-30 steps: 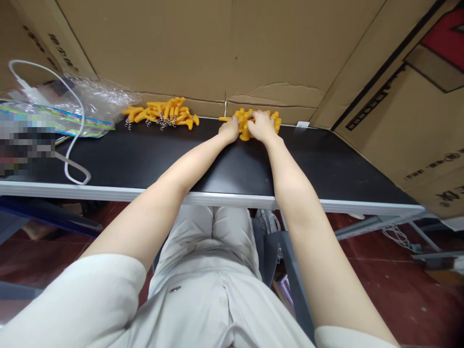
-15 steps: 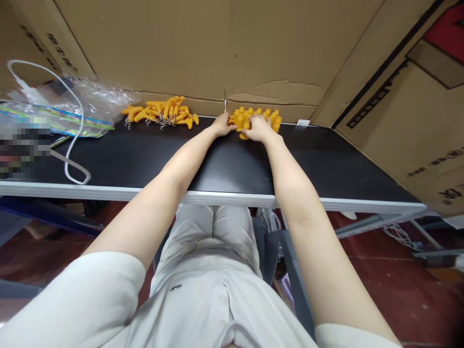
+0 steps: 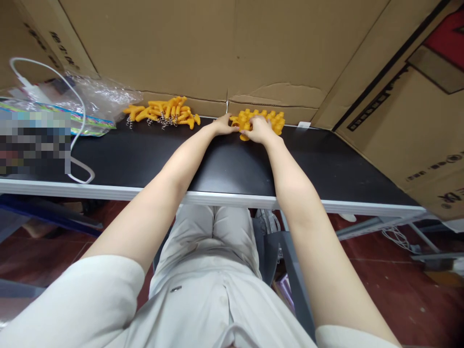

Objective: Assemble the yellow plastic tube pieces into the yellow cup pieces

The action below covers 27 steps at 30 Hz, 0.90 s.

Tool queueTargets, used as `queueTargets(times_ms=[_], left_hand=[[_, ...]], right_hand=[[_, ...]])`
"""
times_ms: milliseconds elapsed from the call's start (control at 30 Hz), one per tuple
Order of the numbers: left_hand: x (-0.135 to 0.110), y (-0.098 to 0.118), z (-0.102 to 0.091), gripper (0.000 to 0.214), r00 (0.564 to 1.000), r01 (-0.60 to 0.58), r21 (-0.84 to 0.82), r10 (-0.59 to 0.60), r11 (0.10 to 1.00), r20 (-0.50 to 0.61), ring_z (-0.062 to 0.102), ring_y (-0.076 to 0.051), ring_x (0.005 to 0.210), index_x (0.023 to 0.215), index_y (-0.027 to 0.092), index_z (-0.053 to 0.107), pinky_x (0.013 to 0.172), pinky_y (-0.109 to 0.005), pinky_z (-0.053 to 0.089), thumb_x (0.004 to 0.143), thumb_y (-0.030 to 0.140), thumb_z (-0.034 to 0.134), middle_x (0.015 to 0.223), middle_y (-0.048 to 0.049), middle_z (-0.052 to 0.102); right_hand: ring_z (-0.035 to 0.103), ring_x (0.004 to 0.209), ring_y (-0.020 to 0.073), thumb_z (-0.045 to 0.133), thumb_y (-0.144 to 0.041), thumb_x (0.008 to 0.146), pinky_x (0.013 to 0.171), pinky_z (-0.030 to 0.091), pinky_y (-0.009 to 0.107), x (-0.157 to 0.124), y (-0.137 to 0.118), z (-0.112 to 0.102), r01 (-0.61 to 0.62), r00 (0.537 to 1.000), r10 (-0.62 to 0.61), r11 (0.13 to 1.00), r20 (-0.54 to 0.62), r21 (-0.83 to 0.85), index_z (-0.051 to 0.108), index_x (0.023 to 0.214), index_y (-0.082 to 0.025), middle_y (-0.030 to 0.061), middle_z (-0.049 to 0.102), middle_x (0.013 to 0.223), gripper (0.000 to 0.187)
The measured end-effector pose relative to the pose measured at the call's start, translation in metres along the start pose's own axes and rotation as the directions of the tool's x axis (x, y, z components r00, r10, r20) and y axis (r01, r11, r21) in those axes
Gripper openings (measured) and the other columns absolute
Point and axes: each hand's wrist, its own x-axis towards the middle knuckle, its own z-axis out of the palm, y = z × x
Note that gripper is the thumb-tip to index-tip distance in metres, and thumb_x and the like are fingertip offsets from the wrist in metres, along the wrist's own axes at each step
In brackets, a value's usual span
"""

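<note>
A: In the head view, how are the hands posed?
B: Both arms are stretched over the black tabletop [image 3: 232, 169]. The left hand [image 3: 222, 125] is set at the left edge of the yellow pieces [image 3: 278, 124], thumb apart from fingers; the right hand [image 3: 261, 129] is bent over their front.
A: The grip?
B: Whether anything is held cannot be told; fingertips are partly hidden.
A: The pieces?
B: Knob-topped, closely grouped, near the cardboard [image 3: 232, 58].

A black-topped table [image 3: 232, 174] with a pale metal edge [image 3: 232, 199] bears orange T-shaped handles [image 3: 170, 107] with silvery spirals [image 3: 164, 123], yellow knobbed plastic pieces [image 3: 277, 124], clear crinkled packaging [image 3: 103, 99] and a looped white cable [image 3: 82, 181].
</note>
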Motion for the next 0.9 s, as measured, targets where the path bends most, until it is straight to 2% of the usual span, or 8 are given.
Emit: queueTargets(times_ms=[133,200,300,400,467,633,767,900], left_hand=[[-0.009,-0.009,-0.031,0.054,0.985,0.164,0.279,-0.143,0.946,-0.093,0.059,-0.036,0.157,0.156,0.012,0.071,0.140,-0.050,0.035,0.102,0.015,0.063,0.164,-0.0190,0.066],[-0.018,-0.018,-0.046,0.056,0.984,0.173,0.493,-0.122,0.852,-0.133,0.046,-0.035,0.166,0.154,0.006,0.070,0.147,-0.056,0.016,0.100,0.007,0.059,0.172,-0.0218,0.057],[-0.031,-0.039,-0.063,0.057,0.978,0.165,0.600,-0.052,0.782,-0.202,0.030,-0.029,0.173,0.154,0.002,0.069,0.148,-0.055,-0.004,0.103,0.003,0.044,0.174,-0.0198,0.054],[-0.033,-0.059,-0.072,0.050,0.967,0.213,0.569,-0.090,0.794,-0.238,0.023,-0.035,0.173,0.152,0.019,0.075,0.147,-0.061,-0.006,0.112,0.037,0.052,0.169,-0.0074,0.061],[-0.029,-0.068,-0.075,0.060,0.969,0.231,0.543,-0.142,0.807,-0.201,0.016,-0.039,0.175,0.155,0.024,0.073,0.145,-0.068,-0.007,0.105,0.056,0.063,0.174,-0.0049,0.057],[-0.019,-0.079,-0.078,0.072,0.974,0.225,0.537,-0.189,0.813,-0.123,0.010,-0.043,0.177,0.157,0.024,0.072,0.142,-0.073,-0.012,0.098,0.065,0.067,0.174,-0.0038,0.058],[-0.023,-0.090,-0.078,0.062,0.978,0.206,0.579,-0.152,0.789,-0.141,0.012,-0.035,0.177,0.155,0.018,0.071,0.145,-0.065,-0.009,0.107,0.054,0.056,0.183,-0.0026,0.046],[-0.033,-0.104,-0.082,0.064,0.964,0.250,0.490,-0.165,0.835,-0.210,0.012,-0.036,0.175,0.141,0.019,0.075,0.146,-0.065,-0.006,0.112,0.066,0.044,0.184,0.0049,0.042]], right_hand=[[0.059,0.152,0.0453,0.083,-0.039,0.095,0.132,0.041,0.076,-0.002,-0.003,-0.003,-0.003,1.000,0.003,1.000,0.007,0.006,0.077,0.121,-0.019,0.0198,0.072,0.147,0.034],[0.056,0.157,0.0439,0.082,-0.036,0.096,0.134,0.039,0.075,-0.003,-0.005,-0.006,-0.007,1.000,0.007,1.000,0.024,-0.002,0.076,0.120,-0.019,0.0194,0.070,0.153,0.030],[0.047,0.167,0.0439,0.081,-0.032,0.097,0.136,0.032,0.079,-0.006,-0.009,-0.010,-0.002,0.999,0.002,1.000,0.043,0.001,0.075,0.118,-0.019,0.0203,0.066,0.163,0.025],[0.036,0.174,0.0429,0.081,-0.028,0.096,0.138,0.024,0.081,-0.010,-0.016,-0.014,-0.012,0.998,0.011,1.000,0.061,0.013,0.074,0.113,-0.019,0.0212,0.061,0.169,0.020],[0.034,0.175,0.0417,0.082,-0.026,0.096,0.139,0.022,0.081,-0.013,-0.020,-0.016,-0.026,0.997,0.025,0.999,0.068,0.019,0.073,0.111,-0.019,0.0205,0.060,0.170,0.019],[0.036,0.173,0.0441,0.084,-0.036,0.096,0.137,0.020,0.084,-0.012,-0.019,-0.015,-0.037,0.997,0.034,0.998,0.062,0.049,0.073,0.112,-0.021,0.0205,0.062,0.166,0.024],[0.038,0.171,0.0472,0.087,-0.041,0.093,0.134,0.022,0.089,-0.007,-0.011,-0.009,0.010,1.000,-0.012,0.996,0.021,0.086,0.074,0.112,-0.023,0.0190,0.065,0.162,0.029],[0.037,0.173,0.0460,0.085,-0.041,0.095,0.135,0.020,0.087,-0.007,-0.011,-0.008,-0.006,0.999,0.004,0.999,0.045,0.050,0.074,0.120,-0.022,0.0199,0.062,0.167,0.033]])
